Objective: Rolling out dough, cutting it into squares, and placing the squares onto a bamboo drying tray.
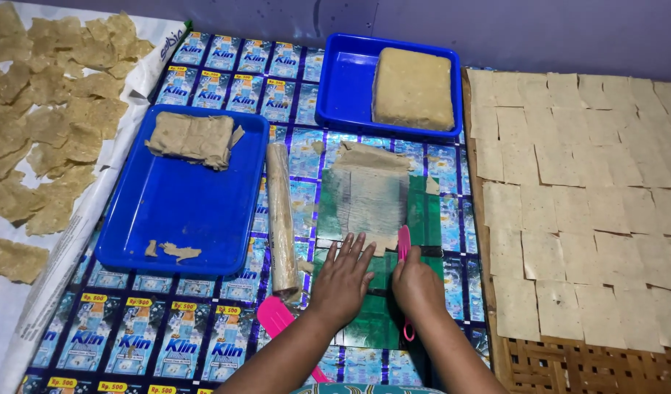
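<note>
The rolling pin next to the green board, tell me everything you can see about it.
The rolling pin is a plain cylinder, beige and coated in what looks like dried dough. It lies flat, running away from the person, between the large blue tray and the green board. No hand touches it; the left hand rests just right of its near end.

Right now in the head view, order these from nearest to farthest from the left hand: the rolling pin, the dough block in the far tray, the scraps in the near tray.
1. Rolling pin, just left of the left hand.
2. Scraps, farther left, at the near blue tray's front edge.
3. Dough block, far ahead, in the far blue tray.
</note>
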